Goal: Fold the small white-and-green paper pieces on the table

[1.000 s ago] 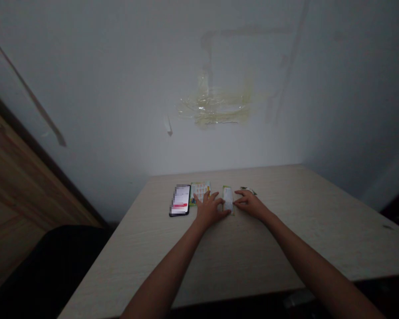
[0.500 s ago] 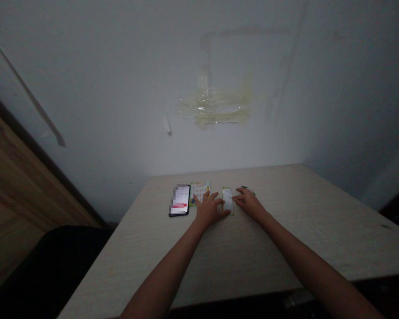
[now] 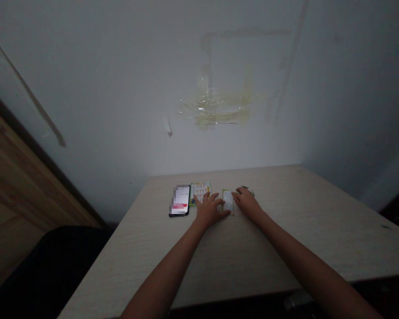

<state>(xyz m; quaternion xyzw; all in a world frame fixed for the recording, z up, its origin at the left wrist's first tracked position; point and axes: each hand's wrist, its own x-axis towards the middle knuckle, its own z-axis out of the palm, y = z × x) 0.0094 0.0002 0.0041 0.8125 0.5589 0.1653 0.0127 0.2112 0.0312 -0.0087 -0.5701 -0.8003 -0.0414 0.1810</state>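
Note:
Between my two hands a small pale printed packet [image 3: 228, 204] with green edges lies flat on the table. My left hand [image 3: 209, 211] is spread open, its thumb and index fingertip at the packet's left and lower edges. Its other fingers reach over a larger green and white printed sheet [image 3: 199, 190]. My right hand [image 3: 248, 204] lies low over the packet's upper right edge with fingers stretched out, fingertips touching it. A small dark and white item [image 3: 251, 190] shows partly behind that hand; its kind is hidden.
A phone [image 3: 180, 201] with a lit screen lies left of the sheet. The light wooden table [image 3: 286, 212] meets a white wall with peeling clear tape [image 3: 216, 110]. A dark covered shape [image 3: 49, 266] stands beyond the table's left edge.
My right hand has shifted slightly left, its fingers now farther onto the packet's upper right edge. My left hand, the phone and the sheet stay in place.

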